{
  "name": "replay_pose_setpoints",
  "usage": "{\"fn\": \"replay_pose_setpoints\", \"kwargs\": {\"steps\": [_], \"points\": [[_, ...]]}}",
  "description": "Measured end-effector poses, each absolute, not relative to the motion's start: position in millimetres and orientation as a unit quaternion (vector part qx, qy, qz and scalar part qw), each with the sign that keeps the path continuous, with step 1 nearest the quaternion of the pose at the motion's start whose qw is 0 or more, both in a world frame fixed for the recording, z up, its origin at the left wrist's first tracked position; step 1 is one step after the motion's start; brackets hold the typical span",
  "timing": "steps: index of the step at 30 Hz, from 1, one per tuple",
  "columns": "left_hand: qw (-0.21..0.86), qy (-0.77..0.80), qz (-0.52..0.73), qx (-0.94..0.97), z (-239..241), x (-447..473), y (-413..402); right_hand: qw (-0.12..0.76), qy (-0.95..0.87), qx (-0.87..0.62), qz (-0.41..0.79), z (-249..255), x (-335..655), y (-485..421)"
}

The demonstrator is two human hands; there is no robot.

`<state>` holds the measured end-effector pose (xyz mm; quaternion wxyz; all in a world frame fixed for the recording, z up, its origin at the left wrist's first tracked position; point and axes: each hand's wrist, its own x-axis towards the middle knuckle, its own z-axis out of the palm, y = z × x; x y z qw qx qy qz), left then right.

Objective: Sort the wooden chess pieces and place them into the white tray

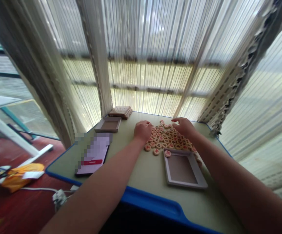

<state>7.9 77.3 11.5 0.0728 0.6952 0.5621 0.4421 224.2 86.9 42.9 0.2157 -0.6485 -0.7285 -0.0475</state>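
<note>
Two hands (142, 130) (184, 126), two shallow trays (182, 168) (110, 125), one table (147, 177), one yellow bag (21, 177), and dozens of round pieces (161, 138), packed too closely for an exact count.

Table (145, 175) bears round pieces (161, 138), 2 trays (183, 169), tablet (95, 154), brown stack (119, 111)

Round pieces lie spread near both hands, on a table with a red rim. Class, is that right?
Not quite: the head view shows that the rim of the table is blue, not red. Round pieces do lie near the left hand and right hand.
</note>
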Motion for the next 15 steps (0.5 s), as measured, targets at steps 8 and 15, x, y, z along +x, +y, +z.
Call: {"fn": "replay_pose_setpoints", "kwargs": {"steps": [8, 15], "points": [[0.084, 0.572, 0.431, 0.693, 10.9, 9.2, 77.3, 0.184, -0.708, -0.681, -0.041, 28.3, 227.4, 99.3], [0.046, 0.582, 0.425, 0.692, 11.0, 8.9, 76.9, 0.169, -0.732, -0.659, -0.033, 27.1, 219.7, 101.3]]}}
